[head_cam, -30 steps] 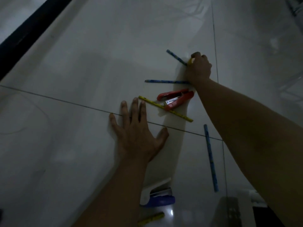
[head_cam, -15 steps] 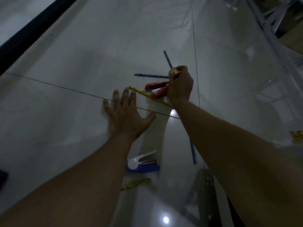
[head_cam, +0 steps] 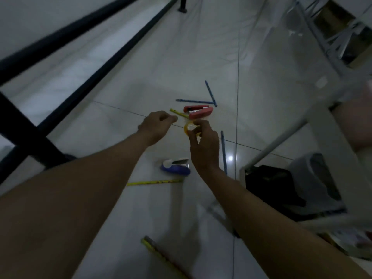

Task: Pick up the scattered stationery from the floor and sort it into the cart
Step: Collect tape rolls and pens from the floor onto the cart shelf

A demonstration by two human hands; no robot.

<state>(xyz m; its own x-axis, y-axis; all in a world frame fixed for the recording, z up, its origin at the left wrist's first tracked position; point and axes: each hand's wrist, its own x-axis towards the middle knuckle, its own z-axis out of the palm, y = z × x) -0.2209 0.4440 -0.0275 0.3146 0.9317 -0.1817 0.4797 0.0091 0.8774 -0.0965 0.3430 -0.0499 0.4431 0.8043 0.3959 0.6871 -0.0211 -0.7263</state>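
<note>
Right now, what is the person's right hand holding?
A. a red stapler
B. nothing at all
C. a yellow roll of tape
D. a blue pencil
C: the right hand pinches a yellow roll of tape above the floor, while the red stapler lies on the tiles beyond it.

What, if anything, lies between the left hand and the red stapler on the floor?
Nothing visible blocks it. The left hand hovers curled just left of the red stapler; only a yellow pencil lies on the floor between them, low and flat.
</note>
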